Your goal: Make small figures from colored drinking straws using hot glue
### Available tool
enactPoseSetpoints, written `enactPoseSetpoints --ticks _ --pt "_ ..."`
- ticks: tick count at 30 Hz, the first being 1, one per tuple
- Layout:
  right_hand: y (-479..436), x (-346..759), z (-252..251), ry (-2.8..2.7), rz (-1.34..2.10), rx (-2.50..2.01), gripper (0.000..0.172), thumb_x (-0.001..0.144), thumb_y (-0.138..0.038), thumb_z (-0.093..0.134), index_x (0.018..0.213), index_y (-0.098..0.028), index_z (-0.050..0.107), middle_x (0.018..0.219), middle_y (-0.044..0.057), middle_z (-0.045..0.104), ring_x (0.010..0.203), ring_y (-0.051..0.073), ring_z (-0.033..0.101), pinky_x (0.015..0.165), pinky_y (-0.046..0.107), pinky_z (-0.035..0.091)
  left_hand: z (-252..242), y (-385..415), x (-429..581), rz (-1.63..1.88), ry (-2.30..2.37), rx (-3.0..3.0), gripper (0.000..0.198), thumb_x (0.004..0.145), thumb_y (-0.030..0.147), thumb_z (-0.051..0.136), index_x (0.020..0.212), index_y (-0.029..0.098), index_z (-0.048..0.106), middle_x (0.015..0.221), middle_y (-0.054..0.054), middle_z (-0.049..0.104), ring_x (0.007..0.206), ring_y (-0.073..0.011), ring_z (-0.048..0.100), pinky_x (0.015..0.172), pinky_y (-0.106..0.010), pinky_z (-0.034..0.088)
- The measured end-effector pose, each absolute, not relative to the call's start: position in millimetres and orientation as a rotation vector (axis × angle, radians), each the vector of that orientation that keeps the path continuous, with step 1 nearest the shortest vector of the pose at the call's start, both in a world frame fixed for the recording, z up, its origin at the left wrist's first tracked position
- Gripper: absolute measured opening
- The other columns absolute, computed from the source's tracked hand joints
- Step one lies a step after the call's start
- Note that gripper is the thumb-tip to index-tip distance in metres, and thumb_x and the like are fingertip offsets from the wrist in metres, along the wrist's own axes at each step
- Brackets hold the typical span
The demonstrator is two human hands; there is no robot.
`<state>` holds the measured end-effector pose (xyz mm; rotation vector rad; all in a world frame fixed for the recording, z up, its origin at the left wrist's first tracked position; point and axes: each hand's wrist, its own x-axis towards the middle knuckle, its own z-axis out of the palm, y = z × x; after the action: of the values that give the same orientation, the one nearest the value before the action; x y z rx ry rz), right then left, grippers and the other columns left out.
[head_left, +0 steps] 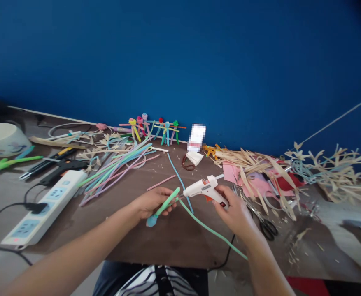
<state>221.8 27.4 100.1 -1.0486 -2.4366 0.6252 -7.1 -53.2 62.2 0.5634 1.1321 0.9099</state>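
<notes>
Near the front middle of the table, my left hand (158, 202) is closed on a green pipe cleaner piece (168, 200) with a light blue part at its lower end. My right hand (233, 209) grips the handle of a white glue gun (202, 188). Its nozzle points left, close to the fingertips of my left hand; whether it touches the piece I cannot tell. A long pale green pipe cleaner (209, 230) curves from my left fingertips down toward my right forearm. Behind, a blue pipe cleaner (175, 172) lies on the table.
A power strip (46, 209) with a black plug and pipe cleaners (121, 168) lie left. Small pipe cleaner figures (167, 132) stand at the back. Scissors (267, 229), pink sheets (251, 185) and dried strips (245, 160) are right. A white bowl (3, 139) sits far left.
</notes>
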Motion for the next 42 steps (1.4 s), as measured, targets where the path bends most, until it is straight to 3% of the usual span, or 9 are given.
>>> enactPoseSetpoints --ticks 22,28,31,34,38,42 --pt "28 222 103 -2.438 0.567 -1.019 0.028 0.073 -0.018 0.046 0.101 -0.020 0.048 0.095 0.006 0.058 0.084 0.019 0.055 0.072 0.029 0.041 63 -53 -5 0.884 1.183 0.603 0.025 0.064 0.030 0.061 0.079 0.011 0.059 0.060 -0.001 0.056 0.045 -0.0055 0.048 0.040 -0.015 0.038" --pt "34 225 95 -2.303 0.765 -1.044 0.028 0.072 -0.021 0.049 0.100 -0.019 0.049 0.093 0.006 0.059 0.081 0.018 0.057 0.070 0.029 0.045 63 -52 -4 0.880 1.207 0.584 0.027 0.059 0.032 0.065 0.075 0.011 0.058 0.059 -0.001 0.056 0.045 -0.0060 0.048 0.040 -0.016 0.038" --pt "53 228 80 -1.986 0.980 -1.151 0.034 0.071 -0.027 0.052 0.102 -0.017 0.044 0.092 0.007 0.058 0.072 0.017 0.058 0.056 0.026 0.048 64 -55 -4 0.914 1.199 0.575 0.029 0.060 0.035 0.065 0.075 0.012 0.057 0.059 0.000 0.054 0.045 -0.0057 0.047 0.040 -0.016 0.037" --pt "80 228 58 -1.733 1.104 -1.346 0.038 0.069 -0.034 0.052 0.101 -0.017 0.040 0.088 0.005 0.057 0.050 0.011 0.055 0.034 0.020 0.042 67 -59 -6 0.927 1.185 0.579 0.031 0.061 0.036 0.065 0.079 0.011 0.058 0.059 0.001 0.053 0.044 -0.0048 0.045 0.039 -0.015 0.036" --pt "113 217 30 -1.677 1.040 -1.547 0.031 0.068 -0.029 0.049 0.094 -0.015 0.042 0.080 0.003 0.054 0.046 0.009 0.054 0.032 0.019 0.042 69 -63 -10 0.941 1.174 0.539 0.031 0.062 0.030 0.065 0.086 0.012 0.057 0.060 0.001 0.053 0.046 -0.0048 0.046 0.040 -0.015 0.036" --pt "134 194 20 -1.727 0.984 -1.574 0.024 0.071 -0.025 0.045 0.092 -0.014 0.045 0.076 0.003 0.054 0.050 0.010 0.056 0.039 0.021 0.046 67 -64 -12 0.977 1.147 0.535 0.030 0.064 0.028 0.064 0.088 0.012 0.057 0.061 0.001 0.054 0.047 -0.0053 0.047 0.041 -0.015 0.037"
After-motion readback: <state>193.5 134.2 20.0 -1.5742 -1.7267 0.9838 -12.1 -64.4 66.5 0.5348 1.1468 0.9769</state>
